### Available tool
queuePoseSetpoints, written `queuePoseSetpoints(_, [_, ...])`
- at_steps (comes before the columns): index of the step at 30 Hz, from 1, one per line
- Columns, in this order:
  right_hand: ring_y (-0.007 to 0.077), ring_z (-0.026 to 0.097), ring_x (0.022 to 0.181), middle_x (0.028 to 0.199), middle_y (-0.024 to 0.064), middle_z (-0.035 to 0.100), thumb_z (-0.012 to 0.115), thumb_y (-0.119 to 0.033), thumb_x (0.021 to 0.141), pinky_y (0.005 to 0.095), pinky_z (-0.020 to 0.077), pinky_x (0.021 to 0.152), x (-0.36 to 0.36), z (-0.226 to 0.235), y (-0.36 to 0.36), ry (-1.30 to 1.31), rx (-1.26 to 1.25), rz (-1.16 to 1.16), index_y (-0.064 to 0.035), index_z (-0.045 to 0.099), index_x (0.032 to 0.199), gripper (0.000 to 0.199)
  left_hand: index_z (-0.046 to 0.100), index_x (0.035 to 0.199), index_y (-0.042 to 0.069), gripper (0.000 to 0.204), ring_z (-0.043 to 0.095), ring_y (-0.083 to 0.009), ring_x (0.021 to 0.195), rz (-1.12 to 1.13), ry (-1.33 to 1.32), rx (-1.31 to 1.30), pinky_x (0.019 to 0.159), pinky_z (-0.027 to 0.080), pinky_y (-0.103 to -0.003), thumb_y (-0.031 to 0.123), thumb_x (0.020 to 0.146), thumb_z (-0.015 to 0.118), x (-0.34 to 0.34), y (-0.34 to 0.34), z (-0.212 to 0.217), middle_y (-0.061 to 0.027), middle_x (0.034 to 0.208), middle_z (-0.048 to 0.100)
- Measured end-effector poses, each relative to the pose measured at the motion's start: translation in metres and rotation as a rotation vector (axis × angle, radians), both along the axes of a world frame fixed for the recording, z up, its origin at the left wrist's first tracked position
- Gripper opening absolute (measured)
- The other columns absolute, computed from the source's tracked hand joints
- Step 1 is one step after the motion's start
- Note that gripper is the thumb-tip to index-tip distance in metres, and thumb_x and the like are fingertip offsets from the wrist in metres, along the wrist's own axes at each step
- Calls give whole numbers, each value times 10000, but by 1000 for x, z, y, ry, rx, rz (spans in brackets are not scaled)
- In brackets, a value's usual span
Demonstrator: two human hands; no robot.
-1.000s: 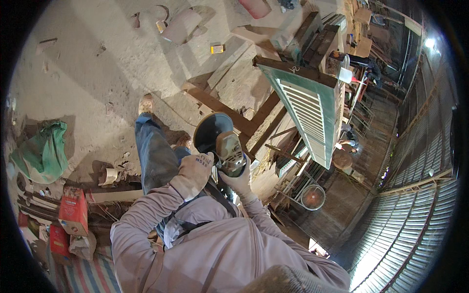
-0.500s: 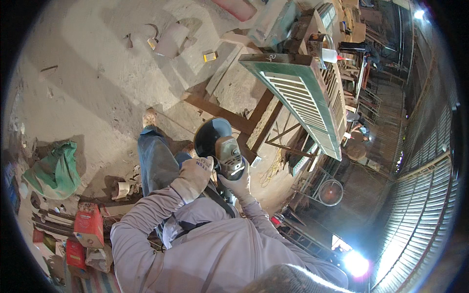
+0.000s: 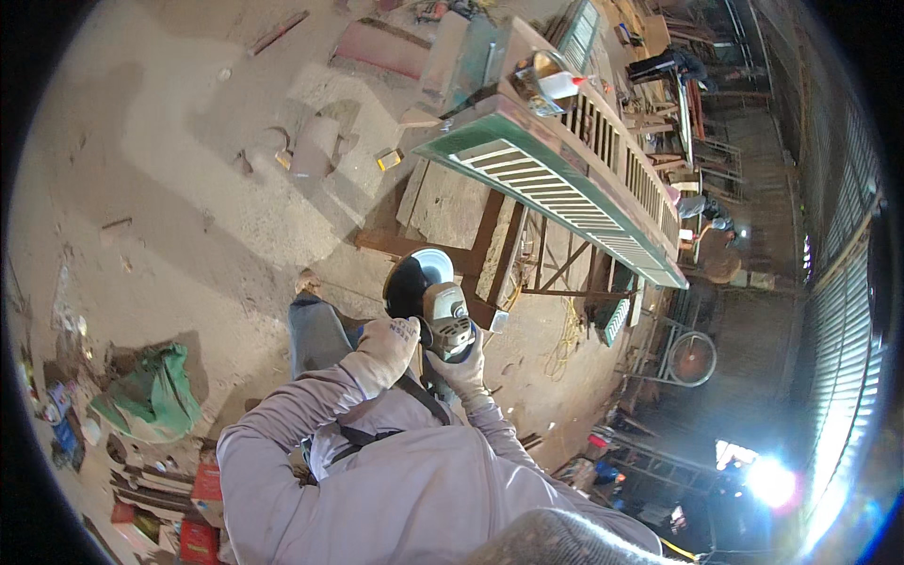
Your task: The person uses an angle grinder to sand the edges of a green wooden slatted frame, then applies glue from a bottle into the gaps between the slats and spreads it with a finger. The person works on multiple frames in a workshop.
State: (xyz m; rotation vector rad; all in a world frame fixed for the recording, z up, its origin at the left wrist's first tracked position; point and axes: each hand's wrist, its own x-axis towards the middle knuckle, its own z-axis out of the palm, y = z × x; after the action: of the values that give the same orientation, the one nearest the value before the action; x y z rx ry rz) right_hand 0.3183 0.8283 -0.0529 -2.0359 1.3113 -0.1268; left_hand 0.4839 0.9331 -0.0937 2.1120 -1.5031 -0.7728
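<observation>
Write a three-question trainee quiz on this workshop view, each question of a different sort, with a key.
1. True or false: both gloved hands, the left hand and the right hand, grip the angle grinder.
2. The green louvred shutter lies on: A) the floor, B) a brown trestle frame, C) the person's lap.
3. Fill in: on the dusty floor, to the person's left, lies a crumpled ______ cloth.

Key: 1 true; 2 B; 3 green.
</observation>
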Motion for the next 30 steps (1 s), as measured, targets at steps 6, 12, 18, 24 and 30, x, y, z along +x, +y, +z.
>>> queuePoseSetpoints(6, [366, 693, 1153, 1245, 229, 689, 942, -409, 630, 464, 557, 973, -39, 1, 3, -50, -94, -164, -87, 405, 1470, 1048, 633, 1026, 92, 283, 725, -324, 736, -121, -2, -168, 637, 550, -469, 310, 875, 733, -16, -19, 16, -114, 788, 714])
queuePoseSetpoints(12, [374, 715, 1097, 1200, 207, 712, 935, -443, 642, 451, 578, 930, -86, 10, 8, -159, -153, -399, -107, 413, 1466, 1032, 602, 1100, 59, 427, 718, -363, 783, -431, -31, -80, 666, 545, -513, 379, 864, 760, -37, -65, 43, -179, 869, 720])
queuePoseSetpoints(18, [382, 705, 1112, 1223, 197, 707, 927, -497, 636, 448, 560, 957, -132, 15, 9, -240, -163, -593, -110, 418, 1473, 1053, 602, 1032, 75, 442, 724, -350, 784, -663, -183, -62, 644, 550, -503, 438, 837, 762, -74, -108, 76, -174, 888, 724])
queuePoseSetpoints(24, [373, 678, 1163, 1287, 195, 676, 909, -514, 615, 452, 531, 1008, -183, 13, 6, -228, -83, -738, -145, 415, 1491, 1071, 620, 1168, 4, 544, 730, -376, 837, -834, -251, -31, 706, 568, -496, 430, 857, 751, -123, -141, 71, -197, 948, 734])
queuePoseSetpoints(30, [373, 680, 1155, 1275, 196, 677, 906, -497, 627, 446, 535, 997, -254, 9, -19, -282, -108, -778, -129, 420, 1481, 1050, 621, 1240, -36, 630, 733, -370, 859, -900, -284, -54, 722, 572, -487, 445, 856, 757, -193, -178, 63, -215, 970, 738])
